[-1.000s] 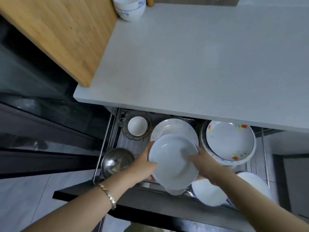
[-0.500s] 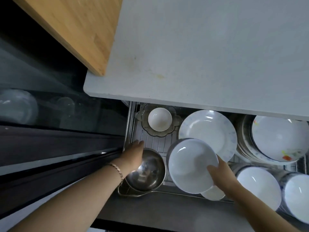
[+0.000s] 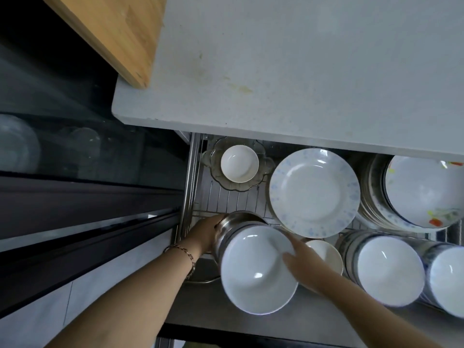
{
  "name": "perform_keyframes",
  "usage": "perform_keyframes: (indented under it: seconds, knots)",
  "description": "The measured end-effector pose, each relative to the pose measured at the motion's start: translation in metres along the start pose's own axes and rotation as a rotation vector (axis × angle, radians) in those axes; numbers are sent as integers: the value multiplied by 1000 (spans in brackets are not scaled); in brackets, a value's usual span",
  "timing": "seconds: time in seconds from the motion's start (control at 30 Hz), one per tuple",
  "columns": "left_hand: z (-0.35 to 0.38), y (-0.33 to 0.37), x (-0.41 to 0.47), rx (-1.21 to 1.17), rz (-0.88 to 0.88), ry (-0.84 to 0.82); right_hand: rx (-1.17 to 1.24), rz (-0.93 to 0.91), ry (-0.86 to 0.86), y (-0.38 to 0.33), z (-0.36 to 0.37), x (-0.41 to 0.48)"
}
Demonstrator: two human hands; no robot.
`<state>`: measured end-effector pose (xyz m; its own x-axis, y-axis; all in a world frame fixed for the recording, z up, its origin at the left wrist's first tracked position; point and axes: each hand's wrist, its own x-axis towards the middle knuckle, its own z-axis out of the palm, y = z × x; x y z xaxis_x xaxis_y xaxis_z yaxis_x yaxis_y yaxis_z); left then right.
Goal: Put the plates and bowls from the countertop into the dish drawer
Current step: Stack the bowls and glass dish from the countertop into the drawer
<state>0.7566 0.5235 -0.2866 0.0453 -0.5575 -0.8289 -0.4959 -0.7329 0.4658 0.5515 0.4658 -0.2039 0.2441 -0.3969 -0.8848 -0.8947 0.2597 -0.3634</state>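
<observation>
The dish drawer stands pulled out under the grey countertop. At its front left, a stack of white bowls sits in a steel bowl. My left hand grips the steel bowl's left side. My right hand holds the right rim of the top white bowl, fingers over the edge. A blue-speckled plate lies just behind the stack.
Also in the drawer are a small white bowl in a glass dish, a flower-patterned plate stack, a cream bowl and two white bowl stacks. A wooden board overhangs the countertop's left edge. A dark glass-fronted cabinet stands at left.
The white bowls moved left and down onto the steel bowl. My left hand let go of them and took the steel bowl's side. The view shifted closer to the drawer.
</observation>
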Motion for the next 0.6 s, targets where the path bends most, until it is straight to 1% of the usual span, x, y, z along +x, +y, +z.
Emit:
perform_keyframes:
  seconds: [0.07, 0.13, 0.17, 0.23, 0.3, 0.33, 0.4, 0.43, 0.47, 0.53, 0.6]
  knots:
    - [6, -6, 1, -72, -7, 8, -11, 33, -30, -2, 16, 10]
    - [12, -12, -1, -231, -75, 4, -30, 78, -33, -2, 28, 20]
    - [13, -14, -2, -292, -86, 9, -35, 102, -22, 0, 33, 25]
    - [18, -15, -3, -287, -66, 58, -54, 120, 21, 3, 38, 30]
    - [18, -12, -5, -379, -82, 25, -102, 98, 98, 6, 43, 32]
    - [17, -12, -5, -329, -62, -11, -134, 91, 140, 7, 46, 33]
    - [15, -16, -7, -82, 7, -67, -181, 87, 212, 10, 51, 33]
    - [16, -17, -9, -15, 32, -68, -193, 92, 238, 11, 53, 33]
    - [16, -16, -11, 6, 56, -45, -195, 92, 264, 13, 53, 34]
    - [18, -13, -14, -25, 123, 48, -197, 71, 306, 17, 51, 36]
    - [18, -14, -10, 28, 216, 141, -192, 47, 323, 20, 50, 35]
